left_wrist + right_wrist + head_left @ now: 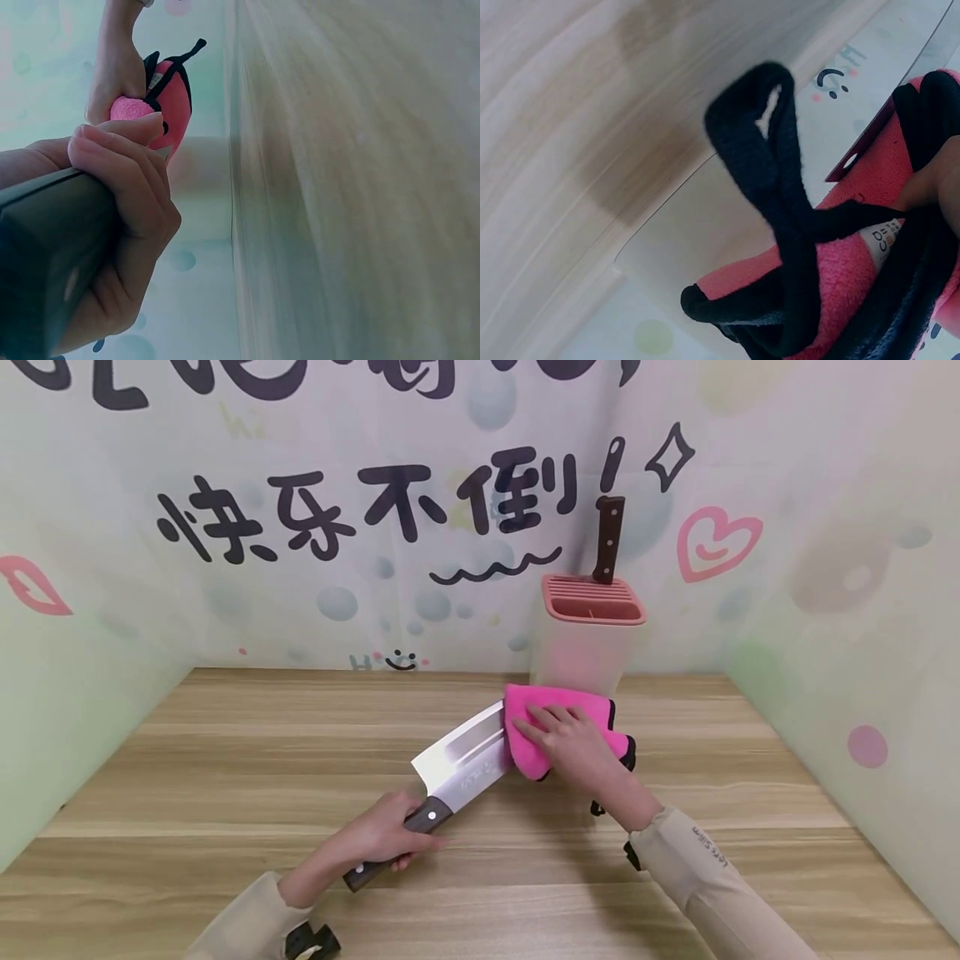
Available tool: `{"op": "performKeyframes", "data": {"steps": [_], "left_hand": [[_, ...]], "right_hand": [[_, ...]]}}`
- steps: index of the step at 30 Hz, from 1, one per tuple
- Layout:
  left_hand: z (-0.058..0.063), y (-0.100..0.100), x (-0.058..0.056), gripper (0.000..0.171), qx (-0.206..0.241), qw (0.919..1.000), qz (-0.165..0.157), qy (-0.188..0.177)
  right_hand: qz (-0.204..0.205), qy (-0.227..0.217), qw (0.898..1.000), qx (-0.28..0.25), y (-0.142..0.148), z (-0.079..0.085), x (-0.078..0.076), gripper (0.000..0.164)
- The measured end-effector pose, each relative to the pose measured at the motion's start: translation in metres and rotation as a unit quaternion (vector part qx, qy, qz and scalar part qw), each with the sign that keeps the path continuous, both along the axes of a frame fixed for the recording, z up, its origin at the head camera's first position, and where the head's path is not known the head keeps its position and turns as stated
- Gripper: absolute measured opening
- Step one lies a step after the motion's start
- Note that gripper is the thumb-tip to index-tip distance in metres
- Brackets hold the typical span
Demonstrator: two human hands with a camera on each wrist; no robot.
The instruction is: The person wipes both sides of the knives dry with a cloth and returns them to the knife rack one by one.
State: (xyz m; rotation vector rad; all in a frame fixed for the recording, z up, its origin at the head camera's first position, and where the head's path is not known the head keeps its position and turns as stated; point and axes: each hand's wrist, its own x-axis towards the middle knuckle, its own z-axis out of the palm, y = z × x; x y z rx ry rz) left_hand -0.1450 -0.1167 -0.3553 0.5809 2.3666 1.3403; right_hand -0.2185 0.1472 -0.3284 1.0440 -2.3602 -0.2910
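Note:
My left hand (386, 831) grips the dark riveted handle of a cleaver (468, 760), its fingers wrapped round it in the left wrist view. The wide steel blade slants up and right above the wooden table. Over the blade's far end lies a folded pink towel (531, 762) with black edging. My right hand (573, 750) holds this towel against the blade, fingers spread on its upper face; the blade tip is hidden beneath. In the right wrist view, a black hanging loop (739, 150) dangles from the towel, near a white label (883, 241).
Behind the towel stands a pale knife block (577, 656) with a pink slotted top, close to the back wall. One brown-handled knife (609, 539) is upright in it. Printed walls enclose the wooden table (247, 760) at the back and both sides.

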Motion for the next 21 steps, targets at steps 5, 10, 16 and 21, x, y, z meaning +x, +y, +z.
{"op": "performKeyframes", "data": {"steps": [5,10,16,21], "left_hand": [[-0.0004,-0.0022,0.0009,0.023,0.004,1.0000,0.001,-0.004],[-0.0011,-0.0034,0.0006,0.022,0.005,1.0000,-0.006,-0.004],[-0.0007,-0.0031,0.0012,0.021,0.004,0.9999,-0.007,-0.008],[0.0004,-0.0021,0.0017,0.021,0.002,0.9999,-0.007,-0.009]], "right_hand": [[-0.005,0.000,1.000,-0.004,0.0041,-0.0012,-0.0022,0.042],[-0.011,0.003,1.000,-0.001,0.0061,-0.0007,-0.0020,0.042],[-0.018,0.013,1.000,0.018,0.0053,0.0000,-0.0015,0.041],[-0.021,0.033,0.999,0.036,0.0038,0.0000,-0.0025,0.039]]}}
